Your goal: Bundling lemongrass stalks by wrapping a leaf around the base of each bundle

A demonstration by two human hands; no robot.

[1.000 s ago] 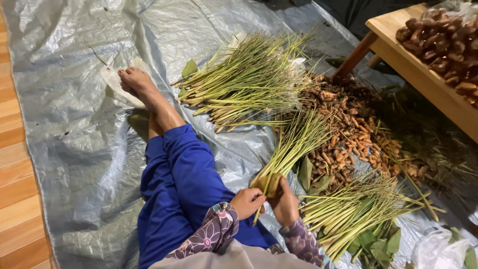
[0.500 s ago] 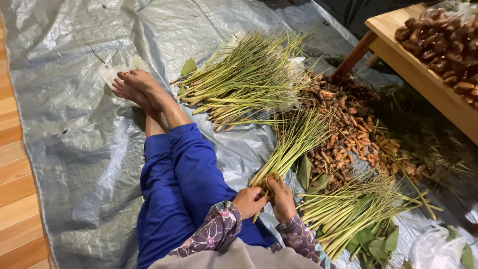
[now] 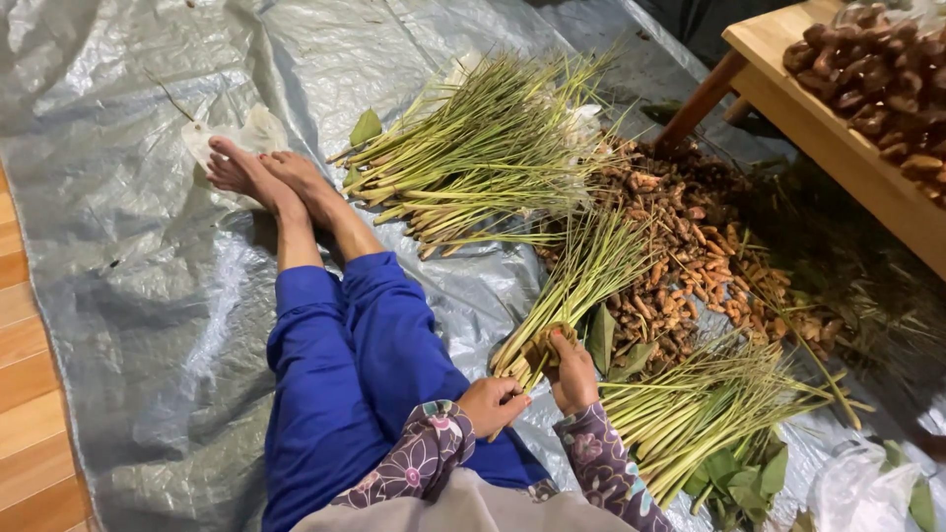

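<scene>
I sit on a grey tarp with my legs in blue trousers stretched out. Both hands grip the base of a bundle of green lemongrass stalks that fans away from me. My left hand closes around the cut ends from the left. My right hand holds the same base from the right, fingers wrapped over it. A larger pile of lemongrass lies farther out, and another bundle lies to the right of my hands.
A heap of brown-orange roots lies beyond the held bundle. A wooden table at the upper right carries dark brown tubers. Green leaves and a clear plastic bag lie at the lower right. Wooden floor borders the tarp.
My feet have shifted slightly on the tarp. My hands stay on the bundle's base with only small finger movement; the right hand has slid a little up the stalks.
</scene>
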